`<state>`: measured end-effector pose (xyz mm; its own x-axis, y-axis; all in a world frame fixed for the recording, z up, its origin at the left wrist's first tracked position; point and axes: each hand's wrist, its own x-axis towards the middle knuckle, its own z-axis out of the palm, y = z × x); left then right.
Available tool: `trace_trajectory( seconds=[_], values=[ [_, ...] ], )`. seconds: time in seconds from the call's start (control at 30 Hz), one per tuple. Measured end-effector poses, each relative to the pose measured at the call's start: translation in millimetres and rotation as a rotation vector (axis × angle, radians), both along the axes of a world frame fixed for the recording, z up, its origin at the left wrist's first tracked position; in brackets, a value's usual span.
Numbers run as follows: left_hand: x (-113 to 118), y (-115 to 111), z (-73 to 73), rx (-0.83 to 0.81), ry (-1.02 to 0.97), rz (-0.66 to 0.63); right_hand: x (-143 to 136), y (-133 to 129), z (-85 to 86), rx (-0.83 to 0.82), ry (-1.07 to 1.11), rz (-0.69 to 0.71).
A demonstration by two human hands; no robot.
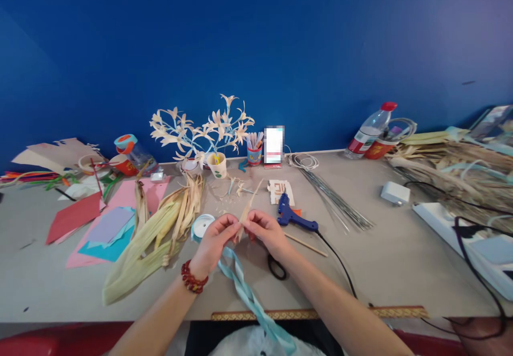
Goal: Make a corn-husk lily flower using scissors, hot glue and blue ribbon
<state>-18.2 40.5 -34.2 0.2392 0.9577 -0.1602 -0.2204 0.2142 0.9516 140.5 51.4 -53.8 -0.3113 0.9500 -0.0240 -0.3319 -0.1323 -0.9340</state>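
Observation:
A thin, pale strip of corn husk stands up between my two hands, its pointed end upward. My left hand, with a red bead bracelet at the wrist, pinches its lower left side. From the right, my right hand grips the same strip with thumb and fingertips. Beside my left hand lies a spool of light blue ribbon; the loose ribbon trails under my hands and over the table edge. Partly hidden beneath my right hand are black-handled scissors. A blue glue gun rests to the right.
Corn husks and coloured paper cover the left. Husk flowers stand in a paper cup at the back, near a phone. Metal wires, a bottle and a power strip lie rightward. The glue gun's cord crosses the front.

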Motion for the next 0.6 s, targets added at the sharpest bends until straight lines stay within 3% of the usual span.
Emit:
trace_trajectory(
  seconds=[0.17, 0.4, 0.6],
  values=[
    [0, 1, -10.5, 0.019, -0.007, 0.072, 0, -3, 5.4, -0.001, -0.009, 0.055],
    [-3, 3, -12.2, -0.103, -0.228, -0.035, 1, -1, 0.7, -0.022, -0.006, 0.072],
    [-6, 4, -11.3, -0.16, -0.301, -0.104, 1, -1, -3.6, -0.009, -0.038, 0.1]
  ],
)
